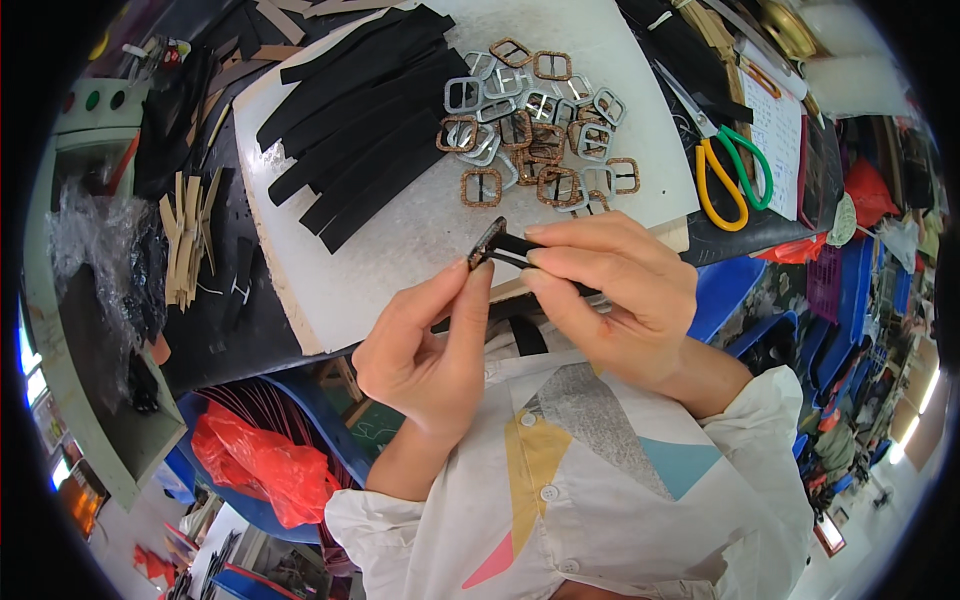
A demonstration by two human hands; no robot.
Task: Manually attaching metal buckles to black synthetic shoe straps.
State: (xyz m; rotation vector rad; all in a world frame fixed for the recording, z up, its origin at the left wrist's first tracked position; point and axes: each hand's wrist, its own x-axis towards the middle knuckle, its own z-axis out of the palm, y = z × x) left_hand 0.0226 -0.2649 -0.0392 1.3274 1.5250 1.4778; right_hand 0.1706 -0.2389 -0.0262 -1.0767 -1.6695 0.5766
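Note:
Between the fingertips of my left hand (430, 345) is a dark, brownish belt buckle (486, 243), tilted on edge. A black strap (514, 247) runs through or around it, and my right hand (625, 300) pinches that strap close to the buckle. Both hands meet just above the near edge of a white board (400, 275). Beyond them on the board lies a loose pile of square buckles (545, 140), some clear grey, some speckled brown. Left of the pile, several black strips (365, 120) are laid out side by side in a slanting row.
Scissors with one yellow and one green handle (735, 180) lie right of the board, beside a written sheet (775, 130). Tan strips (190, 235) are bunched at the left, near clear plastic film (95, 270). Below the table's edge, a blue bin holds a red plastic bag (265, 465).

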